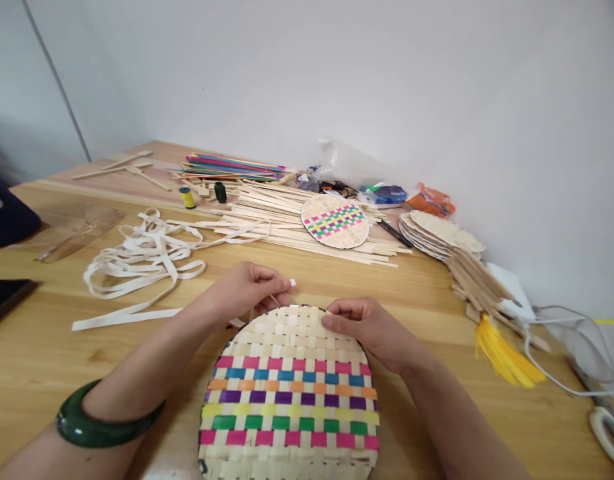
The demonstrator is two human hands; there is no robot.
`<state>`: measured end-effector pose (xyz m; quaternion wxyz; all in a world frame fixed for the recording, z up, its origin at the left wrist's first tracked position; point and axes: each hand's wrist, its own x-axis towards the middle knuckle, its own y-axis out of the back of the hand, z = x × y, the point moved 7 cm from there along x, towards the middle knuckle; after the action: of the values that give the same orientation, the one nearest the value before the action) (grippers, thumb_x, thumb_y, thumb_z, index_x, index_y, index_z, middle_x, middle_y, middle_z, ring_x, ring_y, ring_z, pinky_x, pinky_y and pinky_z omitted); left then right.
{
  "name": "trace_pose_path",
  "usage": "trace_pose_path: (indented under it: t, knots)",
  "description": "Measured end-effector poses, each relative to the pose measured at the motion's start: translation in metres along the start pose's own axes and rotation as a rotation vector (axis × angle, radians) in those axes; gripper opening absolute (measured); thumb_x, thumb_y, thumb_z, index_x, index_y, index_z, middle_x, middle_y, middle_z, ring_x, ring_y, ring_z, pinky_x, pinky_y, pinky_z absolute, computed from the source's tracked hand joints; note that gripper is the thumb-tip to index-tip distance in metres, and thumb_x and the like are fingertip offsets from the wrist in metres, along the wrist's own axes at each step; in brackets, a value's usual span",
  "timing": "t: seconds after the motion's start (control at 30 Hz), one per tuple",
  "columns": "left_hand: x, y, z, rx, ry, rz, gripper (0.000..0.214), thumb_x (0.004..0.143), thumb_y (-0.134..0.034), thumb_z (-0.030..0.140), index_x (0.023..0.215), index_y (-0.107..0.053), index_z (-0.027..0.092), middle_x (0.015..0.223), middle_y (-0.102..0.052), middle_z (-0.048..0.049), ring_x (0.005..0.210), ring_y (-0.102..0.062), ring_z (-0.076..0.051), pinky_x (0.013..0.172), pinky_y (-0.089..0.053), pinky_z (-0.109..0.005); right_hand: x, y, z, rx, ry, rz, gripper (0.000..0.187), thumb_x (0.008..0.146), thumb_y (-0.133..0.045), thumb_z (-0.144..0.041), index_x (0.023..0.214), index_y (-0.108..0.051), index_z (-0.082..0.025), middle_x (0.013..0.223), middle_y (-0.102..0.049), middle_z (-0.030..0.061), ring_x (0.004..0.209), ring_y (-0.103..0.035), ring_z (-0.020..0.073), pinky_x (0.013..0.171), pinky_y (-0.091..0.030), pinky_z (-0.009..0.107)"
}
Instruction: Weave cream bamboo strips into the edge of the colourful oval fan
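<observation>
Left grip (247,290) pinching a thin bamboo strip (291,283) just above the weave!

Right grip (369,331) pressed together on the top rim of the woven bamboo mat (289,393); mat lies flat on the desk (417,300), right beneath both hands; bright coloured bands across it.

two hands (249,290), one green bangle (104,417), two thread spools (187,197), two colour-woven bamboo mats (335,221), one yellow tassel (504,353)
</observation>
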<state>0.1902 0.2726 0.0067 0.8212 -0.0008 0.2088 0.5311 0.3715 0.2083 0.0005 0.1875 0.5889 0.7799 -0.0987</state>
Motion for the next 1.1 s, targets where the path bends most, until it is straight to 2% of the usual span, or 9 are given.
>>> trace_pose_path:
  t: [0.17,0.23,0.3,0.4,0.47,0.6,0.67,0.77,1.1]
  knots:
    - [0.005,0.024,0.002,0.259,-0.063,0.123,0.035,0.07,-0.073,0.052,0.057,-0.075,0.02,0.048,-0.064,0.0007,0.055,-0.059,-0.018,0.051,-0.043,-0.025,0.001,0.008,0.002,0.165,-0.044,0.03,0.038,0.061,-0.087,-0.048,0.067,-0.067,-0.017,0.064,-0.062,-0.0031,0.057,-0.051,0.0101,0.057,-0.038,0.025]
    - [0.005,0.03,0.009,0.285,-0.132,0.195,0.032,0.073,-0.072,0.052,0.068,-0.079,0.021,0.066,-0.075,-0.0009,0.077,-0.068,-0.024,0.061,-0.048,-0.026,0.001,0.012,0.002,0.238,-0.046,0.051,0.038,0.059,-0.089,-0.046,0.067,-0.066,-0.016,0.064,-0.063,-0.0028,0.057,-0.052,0.0103,0.056,-0.039,0.024]
    - [0.003,0.034,0.014,0.055,-0.171,0.241,0.033,0.079,-0.066,0.051,0.084,-0.08,0.021,0.094,-0.081,-0.0045,0.1,-0.069,-0.028,0.078,-0.053,-0.029,0.002,0.016,0.0,0.299,-0.013,0.078,0.038,0.057,-0.09,-0.045,0.068,-0.067,-0.016,0.065,-0.064,-0.0024,0.058,-0.054,0.0105,0.057,-0.041,0.024]
    - [0.003,0.025,0.009,-0.434,-0.052,0.093,0.048,0.086,-0.055,0.059,0.095,-0.078,0.018,0.109,-0.079,-0.0118,0.105,-0.07,-0.028,0.086,-0.055,-0.035,0.003,0.024,-0.005,0.338,0.062,0.146,0.039,0.057,-0.091,-0.046,0.071,-0.07,-0.016,0.068,-0.067,-0.0012,0.061,-0.056,0.0116,0.06,-0.044,0.025]
    - [-0.002,0.015,0.004,-0.535,0.064,-0.069,0.054,0.085,-0.054,0.065,0.094,-0.078,0.018,0.103,-0.08,-0.0128,0.094,-0.073,-0.029,0.08,-0.058,-0.038,0.004,0.027,-0.005,0.339,0.093,0.187,0.04,0.057,-0.09,-0.047,0.073,-0.071,-0.016,0.069,-0.067,-0.0008,0.061,-0.056,0.0122,0.06,-0.044,0.026]
    - [-0.01,0.011,0.0,-0.434,0.089,-0.173,0.03,0.071,-0.08,0.048,0.071,-0.076,0.019,0.074,-0.08,-0.006,0.067,-0.072,-0.021,0.063,-0.058,-0.027,0.005,0.029,-0.004,0.328,0.127,0.223,0.039,0.058,-0.089,-0.049,0.07,-0.069,-0.018,0.065,-0.065,-0.0021,0.057,-0.054,0.0119,0.058,-0.043,0.026]
    - [-0.011,0.011,0.0,-0.421,0.078,-0.199,0.023,0.065,-0.086,0.037,0.076,-0.078,0.018,0.076,-0.081,-0.0053,0.066,-0.073,-0.018,0.063,-0.058,-0.025,0.006,0.029,-0.004,0.319,0.137,0.238,0.039,0.058,-0.089,-0.049,0.069,-0.069,-0.018,0.064,-0.064,-0.0022,0.057,-0.053,0.012,0.058,-0.043,0.026]
    - [-0.011,0.011,0.001,-0.443,0.074,-0.21,0.031,0.063,-0.088,0.03,0.09,-0.079,0.017,0.086,-0.082,-0.0071,0.072,-0.075,-0.019,0.067,-0.06,-0.024,0.007,0.029,-0.003,0.319,0.138,0.231,0.039,0.058,-0.089,-0.049,0.071,-0.071,-0.018,0.069,-0.067,-0.001,0.06,-0.055,0.0129,0.061,-0.044,0.027]
    - [-0.007,0.013,-0.004,-0.443,0.075,-0.219,0.023,0.072,-0.084,0.031,0.089,-0.08,0.017,0.083,-0.082,-0.0078,0.07,-0.075,-0.018,0.065,-0.061,-0.024,0.005,0.026,-0.006,0.264,0.159,0.192,0.035,0.072,-0.078,-0.052,0.071,-0.069,-0.018,0.07,-0.063,-0.0012,0.067,-0.053,0.0135,0.063,-0.041,0.026]
